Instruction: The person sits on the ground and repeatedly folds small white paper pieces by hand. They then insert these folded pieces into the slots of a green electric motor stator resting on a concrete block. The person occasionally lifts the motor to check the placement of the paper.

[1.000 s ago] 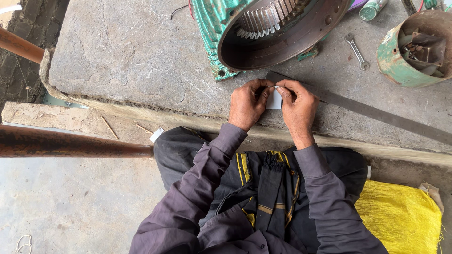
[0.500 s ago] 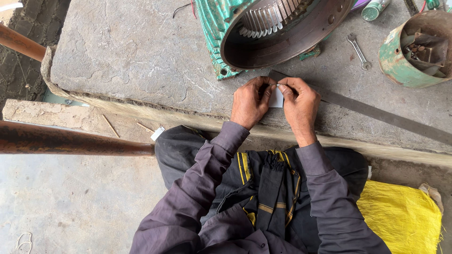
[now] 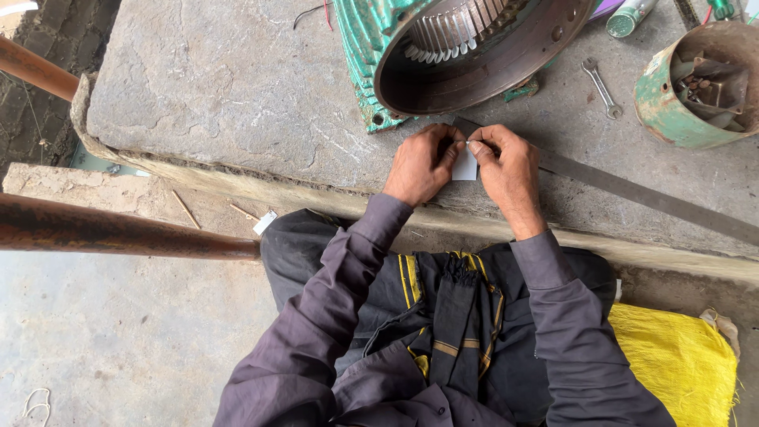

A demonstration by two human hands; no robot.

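Two hands, left hand (image 3: 419,164) and right hand (image 3: 510,168), pinched together on one white paper slip (image 3: 466,166); one flat metal bar (image 3: 632,192), one wrench (image 3: 601,87), one green motor housing (image 3: 466,47) nearby.

Outdoor repair workshop: green motor housing (image 3: 466,55), spanner (image 3: 600,86), stone slab (image 3: 229,87).

The hands (image 3: 466,162) cover most of the small white slip (image 3: 466,168).
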